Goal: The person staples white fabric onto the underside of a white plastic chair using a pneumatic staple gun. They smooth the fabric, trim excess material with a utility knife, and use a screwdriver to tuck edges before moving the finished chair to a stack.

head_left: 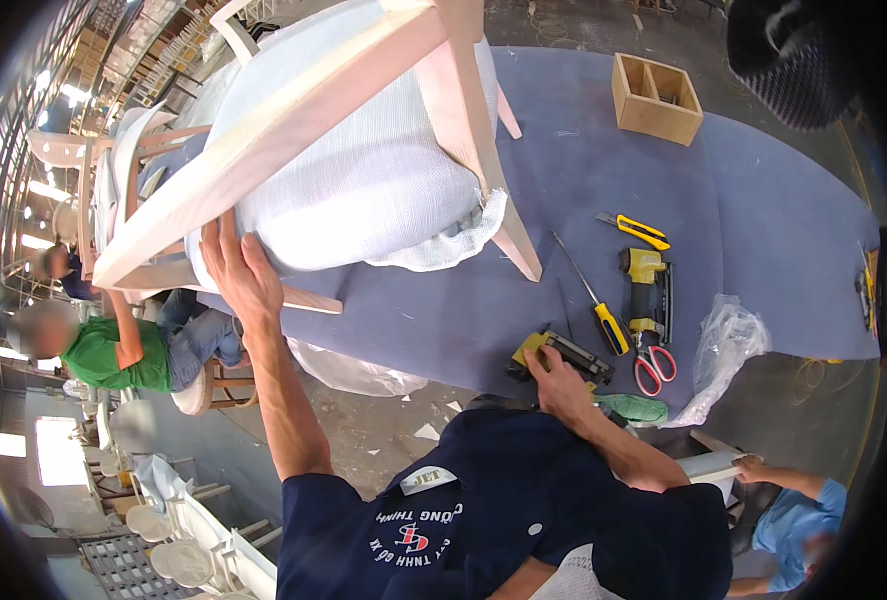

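Observation:
A pale wooden chair [274, 145] lies tipped over on the table, legs sticking out, with white woven fabric [364, 195] over its padded seat. The fabric's loose, ragged edge bunches up beside one leg. My left hand [242, 275] rests against the seat near a wooden rail, fingers stretched out. At the table's near edge, my right hand [561, 385] is wrapped round a yellow and black staple gun [586, 362]. Close to it lie a screwdriver [611, 328] with a yellow handle, red-handled scissors [654, 370], a second staple gun [646, 275] and a yellow utility knife [642, 231].
A two-compartment wooden box [654, 118] stands at the far side of the blue-grey table [414, 330]. Clear plastic wrap [726, 350] and a green bundle [632, 408] lie by the near edge. People sit or work at left [114, 350] and lower right [804, 530].

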Demonstrator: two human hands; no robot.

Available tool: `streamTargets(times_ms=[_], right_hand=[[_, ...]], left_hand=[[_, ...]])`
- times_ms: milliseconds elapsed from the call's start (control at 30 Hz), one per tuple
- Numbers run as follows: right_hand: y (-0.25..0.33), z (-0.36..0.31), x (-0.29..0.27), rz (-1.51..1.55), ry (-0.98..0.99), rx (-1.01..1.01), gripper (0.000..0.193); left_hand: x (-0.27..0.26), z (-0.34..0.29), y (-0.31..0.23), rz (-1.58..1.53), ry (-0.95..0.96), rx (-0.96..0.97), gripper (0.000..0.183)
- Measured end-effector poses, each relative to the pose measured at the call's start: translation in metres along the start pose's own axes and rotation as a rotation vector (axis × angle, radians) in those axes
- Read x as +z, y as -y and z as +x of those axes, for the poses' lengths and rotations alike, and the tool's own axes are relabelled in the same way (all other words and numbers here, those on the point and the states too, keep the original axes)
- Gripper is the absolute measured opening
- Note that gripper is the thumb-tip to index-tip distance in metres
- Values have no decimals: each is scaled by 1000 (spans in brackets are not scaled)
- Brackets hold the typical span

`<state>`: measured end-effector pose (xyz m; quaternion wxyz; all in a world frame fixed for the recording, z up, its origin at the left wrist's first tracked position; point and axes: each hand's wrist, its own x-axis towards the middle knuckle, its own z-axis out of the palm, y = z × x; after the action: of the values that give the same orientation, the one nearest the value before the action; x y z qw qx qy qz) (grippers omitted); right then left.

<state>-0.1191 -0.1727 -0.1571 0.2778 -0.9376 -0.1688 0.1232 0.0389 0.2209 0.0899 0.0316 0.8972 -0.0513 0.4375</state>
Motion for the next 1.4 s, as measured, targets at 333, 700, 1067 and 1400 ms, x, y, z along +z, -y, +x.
streamTargets(times_ms=[333, 700, 1067, 1400], right_hand=[[12, 84, 59, -70, -477, -172, 50], [114, 146, -166, 441, -1012, -316, 39], [108, 158, -175, 596, -893, -206, 12], [101, 161, -160, 917, -925, -437, 10]], left_hand=[[8, 31, -132, 47, 248, 207, 77], [22, 33, -149, 159, 177, 272, 74], [18, 40, -166, 172, 275, 225, 92], [24, 50, -188, 161, 331, 230, 97]])
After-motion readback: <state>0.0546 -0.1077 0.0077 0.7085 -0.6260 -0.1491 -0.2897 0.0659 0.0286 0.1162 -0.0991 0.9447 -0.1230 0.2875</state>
